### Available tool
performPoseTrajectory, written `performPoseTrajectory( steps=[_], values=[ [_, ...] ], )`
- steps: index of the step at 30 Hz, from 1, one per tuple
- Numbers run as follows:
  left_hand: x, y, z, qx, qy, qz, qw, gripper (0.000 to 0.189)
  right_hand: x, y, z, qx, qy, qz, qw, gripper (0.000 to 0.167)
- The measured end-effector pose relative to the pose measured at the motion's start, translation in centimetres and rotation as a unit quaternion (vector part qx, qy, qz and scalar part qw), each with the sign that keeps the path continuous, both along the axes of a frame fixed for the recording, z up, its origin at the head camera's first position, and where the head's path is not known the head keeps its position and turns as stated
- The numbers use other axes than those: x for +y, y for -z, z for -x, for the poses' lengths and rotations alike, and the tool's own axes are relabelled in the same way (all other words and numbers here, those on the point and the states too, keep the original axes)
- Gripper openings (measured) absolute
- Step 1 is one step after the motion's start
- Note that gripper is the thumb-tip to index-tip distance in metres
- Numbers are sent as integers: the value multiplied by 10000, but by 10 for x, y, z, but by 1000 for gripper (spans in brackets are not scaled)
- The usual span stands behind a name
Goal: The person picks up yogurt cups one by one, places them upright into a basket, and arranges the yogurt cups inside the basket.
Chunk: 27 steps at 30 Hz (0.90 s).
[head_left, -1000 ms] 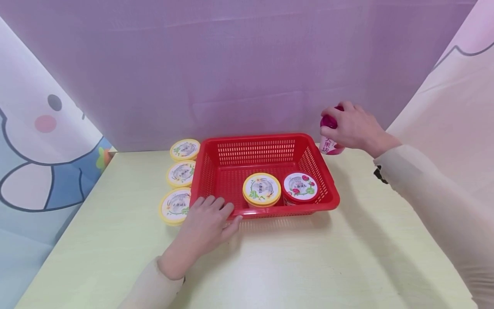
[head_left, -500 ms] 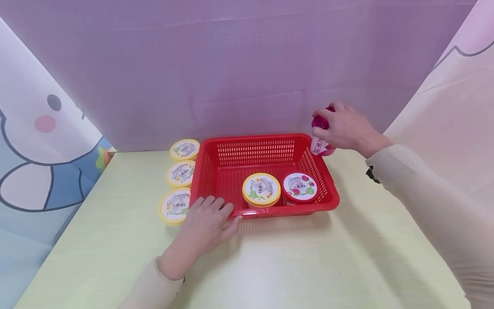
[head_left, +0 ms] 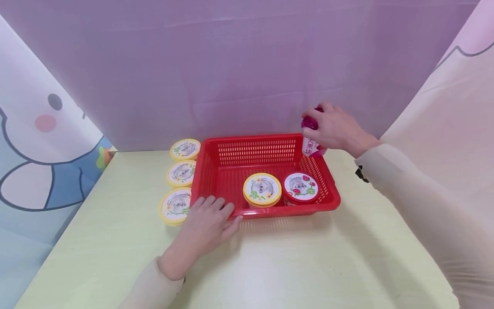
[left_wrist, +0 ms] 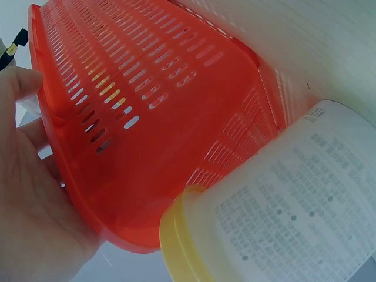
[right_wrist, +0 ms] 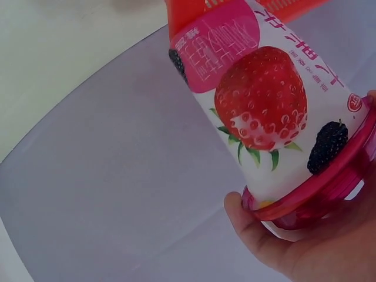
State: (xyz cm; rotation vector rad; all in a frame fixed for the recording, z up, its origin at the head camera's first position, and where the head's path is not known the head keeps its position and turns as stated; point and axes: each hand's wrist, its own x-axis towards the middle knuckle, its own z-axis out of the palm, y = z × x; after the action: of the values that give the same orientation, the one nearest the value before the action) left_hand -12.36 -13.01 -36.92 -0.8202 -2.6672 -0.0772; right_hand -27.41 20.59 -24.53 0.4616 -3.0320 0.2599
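Observation:
In the head view my right hand grips a yogurt cup from above by its magenta lid. The cup is held over the back right corner of a red plastic basket. A strawberry and dark berries are printed on its side in the right wrist view, where finger and thumb clasp the lid. My left hand holds the basket's front left rim, fingers over the edge and thumb along the front. Inside the basket stand a yellow-lidded tub and a red-lidded tub, side by side at the front right.
Three yellow-lidded tubs line the basket's left side: a far one, a middle one and a near one. A purple cloth hangs behind the pale table. Printed cloths flank both sides.
My right hand has carried the yogurt cup leftward, from beside the basket to over its back right corner. My left hand, the basket and the tubs stay in place.

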Motion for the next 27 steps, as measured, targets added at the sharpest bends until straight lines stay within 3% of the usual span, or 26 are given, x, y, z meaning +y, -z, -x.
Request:
performPoseTrajectory(
  steps=[15,27],
  values=[
    [0,0,-1,-31,-21,-16,10000,34,-16,0,0,-145,-238,371,9989,66],
    [1,0,-2,-119,-64,-5,9999,36,-19,22,8,-362,-355,340,9981,65]
  ],
)
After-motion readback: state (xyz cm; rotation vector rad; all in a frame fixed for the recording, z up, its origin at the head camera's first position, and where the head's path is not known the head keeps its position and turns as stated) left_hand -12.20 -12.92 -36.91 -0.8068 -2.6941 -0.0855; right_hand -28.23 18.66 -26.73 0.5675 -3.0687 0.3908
